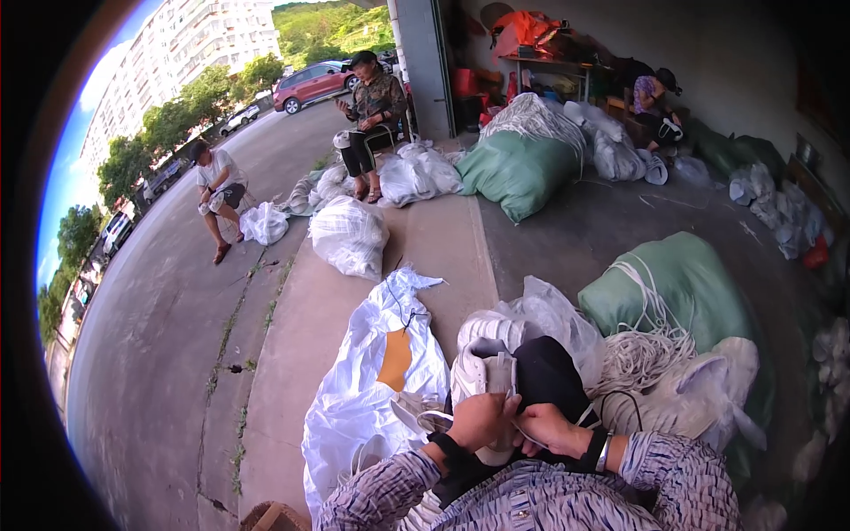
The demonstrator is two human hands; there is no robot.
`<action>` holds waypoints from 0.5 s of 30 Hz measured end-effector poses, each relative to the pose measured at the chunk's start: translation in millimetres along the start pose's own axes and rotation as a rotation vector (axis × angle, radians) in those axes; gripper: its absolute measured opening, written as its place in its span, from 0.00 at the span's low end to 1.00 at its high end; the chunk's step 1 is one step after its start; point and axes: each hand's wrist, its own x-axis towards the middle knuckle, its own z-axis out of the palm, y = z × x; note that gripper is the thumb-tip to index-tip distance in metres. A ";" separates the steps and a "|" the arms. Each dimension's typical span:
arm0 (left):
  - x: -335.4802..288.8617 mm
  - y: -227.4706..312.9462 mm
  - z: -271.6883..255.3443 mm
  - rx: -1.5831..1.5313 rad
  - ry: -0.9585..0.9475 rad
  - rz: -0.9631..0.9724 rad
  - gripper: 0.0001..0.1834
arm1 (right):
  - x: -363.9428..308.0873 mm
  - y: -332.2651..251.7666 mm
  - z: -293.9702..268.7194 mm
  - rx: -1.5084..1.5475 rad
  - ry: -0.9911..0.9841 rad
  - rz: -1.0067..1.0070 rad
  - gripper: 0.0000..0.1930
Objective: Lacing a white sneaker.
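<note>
A pale sneaker (482,372) rests in my lap against my dark-clad knee (549,372), its toe pointing away from me. My left hand (482,420) is closed on the near part of the shoe. Close beside it, my right hand (553,429) pinches a thin white shoelace (531,438) at the shoe's opening. The fingertips of both hands nearly meet, and part of the lace is hidden by them. A heap of loose white laces (642,358) lies to the right on a green sack (686,283), near more pale shoes (664,407).
A white woven sack (354,416) lies spread at my left, with a tan patch on it. Clear plastic bags (558,310) sit just ahead. Farther off are a stuffed white bag (348,234), a large green sack (522,168) and several seated people, one by a post (431,71).
</note>
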 end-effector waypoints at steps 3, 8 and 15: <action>-0.7 -10.1 -5.1 -0.739 0.024 -0.101 0.26 | 1.4 -4.4 3.4 0.043 0.000 -0.119 0.11; 3.3 -11.4 -11.1 -1.235 0.194 -0.232 0.17 | -3.3 -20.2 -6.7 -1.072 0.252 -0.766 0.09; 11.4 -25.0 -7.5 -1.655 -0.094 -0.267 0.13 | -8.6 -42.0 -16.0 -1.252 0.097 -0.925 0.12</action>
